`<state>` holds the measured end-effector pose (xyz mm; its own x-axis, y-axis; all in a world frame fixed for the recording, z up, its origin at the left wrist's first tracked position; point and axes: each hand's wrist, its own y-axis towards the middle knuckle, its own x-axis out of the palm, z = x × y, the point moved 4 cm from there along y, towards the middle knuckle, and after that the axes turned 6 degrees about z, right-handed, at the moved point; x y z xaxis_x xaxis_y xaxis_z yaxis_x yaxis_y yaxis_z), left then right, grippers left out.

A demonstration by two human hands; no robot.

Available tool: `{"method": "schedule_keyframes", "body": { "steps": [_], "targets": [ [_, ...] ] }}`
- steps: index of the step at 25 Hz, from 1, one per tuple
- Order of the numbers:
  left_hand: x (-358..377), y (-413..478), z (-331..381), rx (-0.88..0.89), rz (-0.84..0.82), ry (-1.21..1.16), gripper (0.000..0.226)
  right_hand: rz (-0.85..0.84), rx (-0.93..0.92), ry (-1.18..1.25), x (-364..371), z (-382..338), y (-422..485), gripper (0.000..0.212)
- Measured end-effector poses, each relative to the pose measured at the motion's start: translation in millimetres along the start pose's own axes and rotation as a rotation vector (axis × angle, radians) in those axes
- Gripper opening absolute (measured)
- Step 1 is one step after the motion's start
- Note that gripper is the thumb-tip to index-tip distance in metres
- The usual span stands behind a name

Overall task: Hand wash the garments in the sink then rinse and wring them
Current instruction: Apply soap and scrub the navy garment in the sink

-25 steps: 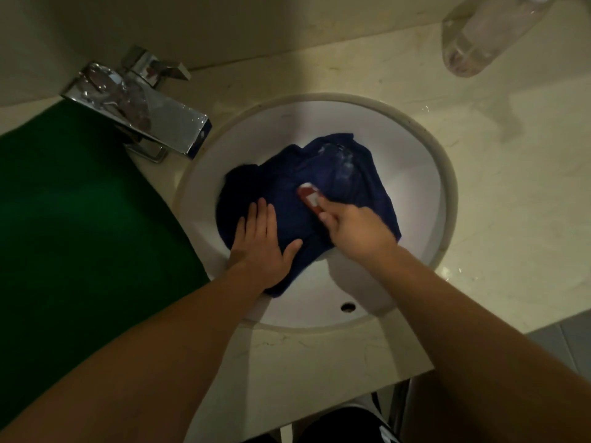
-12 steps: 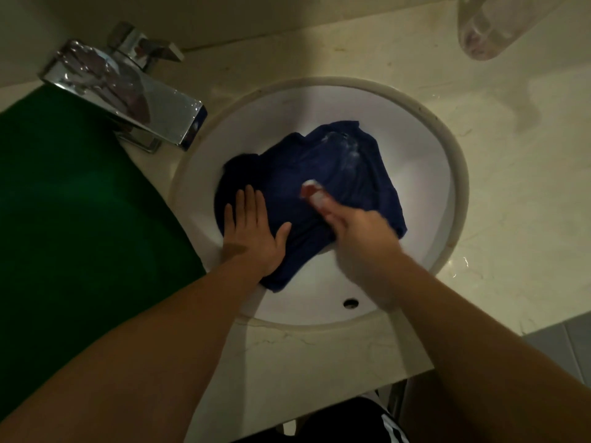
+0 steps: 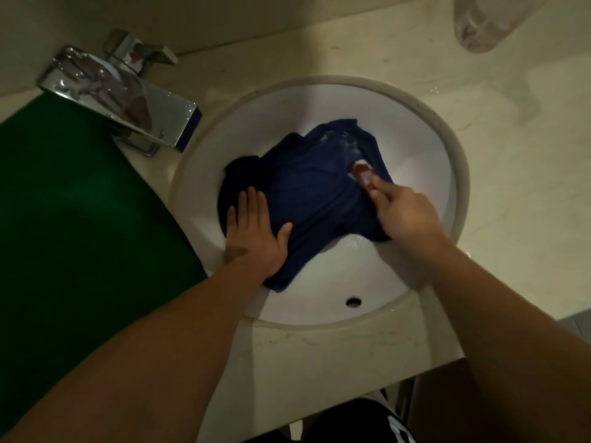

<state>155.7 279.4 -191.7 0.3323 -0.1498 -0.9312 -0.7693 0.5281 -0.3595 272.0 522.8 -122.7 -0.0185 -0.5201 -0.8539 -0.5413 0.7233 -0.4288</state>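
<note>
A dark blue garment lies spread in the round white sink, with pale soapy streaks near its far edge. My left hand presses flat on the garment's left side, fingers straight. My right hand grips a small red and white bar of soap and holds it against the right part of the cloth. Most of the soap is hidden inside my fingers.
A chrome faucet overhangs the sink's left rim. A green cloth covers the counter on the left. A clear plastic bottle lies at the top right on the beige marble counter. An overflow hole sits at the near side.
My right hand has slid the soap across the garment toward the right. My left hand stays pressed flat on the cloth.
</note>
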Motion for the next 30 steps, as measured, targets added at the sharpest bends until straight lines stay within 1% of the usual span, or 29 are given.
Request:
{"method": "schedule_keyframes", "body": {
  "steps": [1, 2, 3, 5, 6, 8, 10, 11, 12, 14, 15, 16, 17, 18, 19, 21, 22, 24, 26, 28, 30],
  "targets": [
    [0, 0, 1, -0.004, -0.007, 0.001, 0.085, 0.021, 0.075, 0.02, 1, 1, 5, 0.04],
    [0, 0, 1, -0.006, -0.007, 0.009, 0.084, -0.007, 0.082, 0.069, 10, -11, 0, 0.04],
    [-2, 0, 2, -0.009, 0.0, 0.017, 0.083, -0.063, 0.028, 0.13, 25, -30, -14, 0.039],
    [-4, -1, 2, -0.01, 0.009, 0.02, 0.081, -0.167, -0.153, 0.203, 56, -61, -54, 0.034],
    [-4, -1, 2, -0.011, 0.007, 0.019, 0.081, -0.16, -0.18, 0.232, 56, -60, -64, 0.033],
    [-4, -1, 1, -0.014, 0.004, 0.014, 0.081, -0.106, -0.035, 0.238, 28, -30, -50, 0.031],
    [-4, -2, 2, -0.017, 0.013, 0.006, 0.081, -0.023, 0.073, 0.116, 1, 0, -27, 0.035],
    [-4, -3, 3, -0.016, 0.019, 0.005, 0.082, -0.007, 0.096, 0.085, -3, 3, -23, 0.036],
    [-4, -3, 3, -0.017, 0.023, 0.004, 0.082, -0.025, 0.082, 0.112, 1, -6, -26, 0.037],
    [-4, -2, 3, -0.024, 0.034, 0.003, 0.082, -0.152, -0.065, 0.167, 28, -39, -51, 0.035],
    [-4, -2, 3, -0.026, 0.039, 0.004, 0.082, -0.176, -0.179, 0.144, 39, -51, -68, 0.033],
    [-4, -1, 2, -0.025, 0.035, 0.004, 0.081, -0.181, -0.23, 0.116, 39, -51, -75, 0.036],
    [-4, -1, 1, -0.023, 0.023, 0.0, 0.081, -0.129, -0.2, 0.064, 26, -40, -70, 0.035],
    [-4, -1, 0, -0.019, 0.018, -0.005, 0.08, -0.091, -0.102, 0.036, 11, -22, -56, 0.033],
    [-3, -2, 0, -0.016, 0.029, -0.008, 0.08, -0.037, 0.011, -0.009, -4, -5, -38, 0.036],
    [-3, -2, -1, -0.018, 0.06, -0.018, 0.08, 0.009, 0.11, -0.041, -21, 3, -17, 0.042],
    [-2, -2, 0, -0.015, 0.063, -0.023, 0.08, -0.014, 0.083, -0.011, -15, -7, -19, 0.041],
    [1, -3, 0, -0.014, 0.095, -0.029, 0.08, -0.137, -0.044, 0.134, 14, -36, -43, 0.036],
    [1, -3, -1, -0.021, 0.124, -0.045, 0.085, -0.232, -0.09, 0.199, 32, -44, -69, 0.032],
    [2, -3, -1, -0.023, 0.115, -0.041, 0.088, -0.165, 0.009, 0.122, 17, -20, -54, 0.032],
    [3, -3, 1, -0.018, 0.117, -0.053, 0.09, -0.034, 0.136, 0.035, -10, 3, -27, 0.039]
  ]
}}
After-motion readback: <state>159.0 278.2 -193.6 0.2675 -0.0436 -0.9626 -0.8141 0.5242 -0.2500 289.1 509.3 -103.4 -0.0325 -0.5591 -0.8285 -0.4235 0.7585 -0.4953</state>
